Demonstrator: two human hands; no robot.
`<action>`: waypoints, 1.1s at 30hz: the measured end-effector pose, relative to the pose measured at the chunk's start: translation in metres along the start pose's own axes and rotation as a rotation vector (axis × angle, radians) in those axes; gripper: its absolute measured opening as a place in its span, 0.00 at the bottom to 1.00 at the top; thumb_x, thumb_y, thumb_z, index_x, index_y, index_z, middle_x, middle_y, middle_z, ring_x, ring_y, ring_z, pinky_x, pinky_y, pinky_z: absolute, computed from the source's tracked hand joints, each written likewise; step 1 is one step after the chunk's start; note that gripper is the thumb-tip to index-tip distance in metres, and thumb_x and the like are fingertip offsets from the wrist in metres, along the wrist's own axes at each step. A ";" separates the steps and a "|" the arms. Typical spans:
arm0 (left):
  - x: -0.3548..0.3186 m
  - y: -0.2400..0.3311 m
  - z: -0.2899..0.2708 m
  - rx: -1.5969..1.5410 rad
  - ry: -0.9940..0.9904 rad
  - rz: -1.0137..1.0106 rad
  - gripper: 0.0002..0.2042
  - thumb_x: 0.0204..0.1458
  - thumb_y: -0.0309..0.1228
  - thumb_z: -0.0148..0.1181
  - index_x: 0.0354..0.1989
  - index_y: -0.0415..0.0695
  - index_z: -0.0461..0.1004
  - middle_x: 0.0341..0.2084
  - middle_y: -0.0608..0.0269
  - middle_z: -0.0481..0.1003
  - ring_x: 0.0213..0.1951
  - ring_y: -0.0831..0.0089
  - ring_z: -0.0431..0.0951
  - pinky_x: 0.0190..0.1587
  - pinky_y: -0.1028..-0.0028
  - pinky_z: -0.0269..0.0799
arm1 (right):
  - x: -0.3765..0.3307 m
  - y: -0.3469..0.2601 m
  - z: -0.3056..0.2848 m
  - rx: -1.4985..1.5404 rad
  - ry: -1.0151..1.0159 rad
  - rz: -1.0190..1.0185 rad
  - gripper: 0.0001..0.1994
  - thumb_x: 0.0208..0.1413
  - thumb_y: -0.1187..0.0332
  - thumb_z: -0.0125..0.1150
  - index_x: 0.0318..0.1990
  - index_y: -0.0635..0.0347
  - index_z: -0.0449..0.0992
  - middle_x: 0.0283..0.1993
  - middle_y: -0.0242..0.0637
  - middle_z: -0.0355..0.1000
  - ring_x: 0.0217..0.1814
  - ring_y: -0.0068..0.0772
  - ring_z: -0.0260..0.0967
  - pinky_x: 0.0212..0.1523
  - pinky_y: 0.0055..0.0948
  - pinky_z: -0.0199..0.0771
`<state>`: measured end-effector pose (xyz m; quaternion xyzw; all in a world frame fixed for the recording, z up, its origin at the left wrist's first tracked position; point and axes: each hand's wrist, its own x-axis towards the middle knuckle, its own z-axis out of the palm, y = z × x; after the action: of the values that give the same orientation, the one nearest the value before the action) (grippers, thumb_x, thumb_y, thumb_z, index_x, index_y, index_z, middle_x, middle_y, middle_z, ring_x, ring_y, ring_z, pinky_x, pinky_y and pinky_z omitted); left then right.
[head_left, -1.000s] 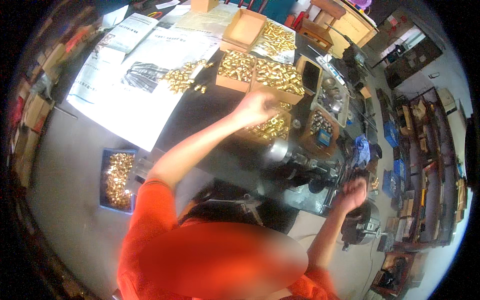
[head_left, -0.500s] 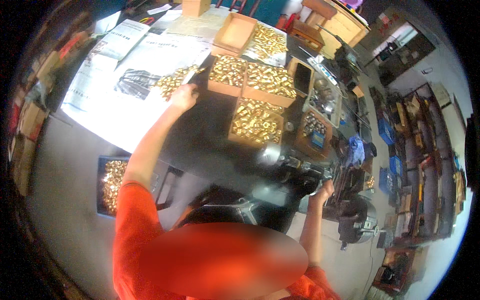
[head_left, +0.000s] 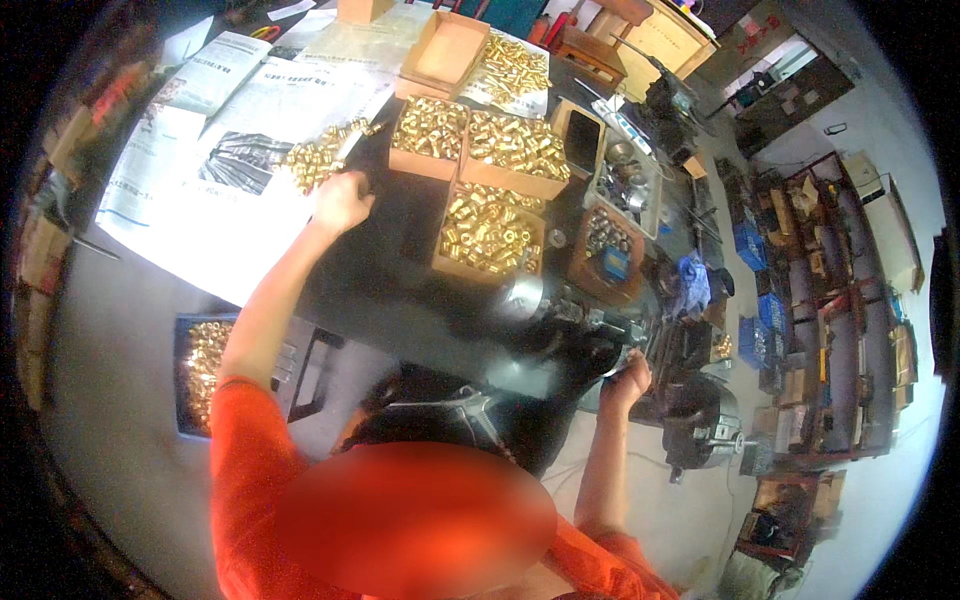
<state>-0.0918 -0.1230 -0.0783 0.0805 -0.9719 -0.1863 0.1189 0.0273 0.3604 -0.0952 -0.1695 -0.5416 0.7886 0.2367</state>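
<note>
Head view: the left hand (head_left: 340,200) reaches out across the dark bench (head_left: 400,270) to a loose heap of small brass fittings (head_left: 315,160) lying on spread newspaper (head_left: 230,190) — its fingers are curled at the heap's near edge, though whether they pinch a piece I cannot tell. The right hand (head_left: 628,378) is low at the right, closed around a part of the dark machine (head_left: 590,335). Between them stand cardboard boxes of brass fittings (head_left: 490,232) — a blue tray of the same (head_left: 200,365) sits below the bench.
</note>
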 end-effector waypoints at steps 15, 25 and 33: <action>-0.096 0.134 -0.044 -1.339 -0.586 0.304 0.06 0.48 0.21 0.55 0.33 0.32 0.71 0.24 0.59 0.74 0.26 0.76 0.75 0.31 0.79 0.71 | -0.010 -0.010 -0.002 -0.046 0.079 0.009 0.06 0.47 0.69 0.49 0.22 0.60 0.69 0.16 0.27 0.57 0.14 0.18 0.49 0.14 0.19 0.46; -0.098 0.138 -0.049 -1.368 -0.593 0.298 0.06 0.45 0.15 0.53 0.33 0.31 0.71 0.25 0.60 0.74 0.28 0.76 0.75 0.35 0.77 0.71 | -0.032 -0.061 -0.004 0.001 -0.138 -0.068 0.11 0.52 0.63 0.49 0.23 0.60 0.65 0.17 0.24 0.53 0.15 0.16 0.46 0.13 0.17 0.45; -0.097 0.138 -0.051 -1.292 -0.511 0.411 0.04 0.48 0.18 0.52 0.32 0.31 0.71 0.24 0.58 0.74 0.26 0.76 0.75 0.31 0.77 0.72 | 0.018 -0.098 0.069 -0.033 0.019 -0.090 0.07 0.51 0.71 0.41 0.24 0.58 0.64 0.14 0.23 0.47 0.14 0.15 0.40 0.13 0.17 0.39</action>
<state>-0.0011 0.0057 0.0013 -0.2360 -0.6608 -0.7103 -0.0554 -0.0055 0.3467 0.0206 -0.1560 -0.5593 0.7666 0.2743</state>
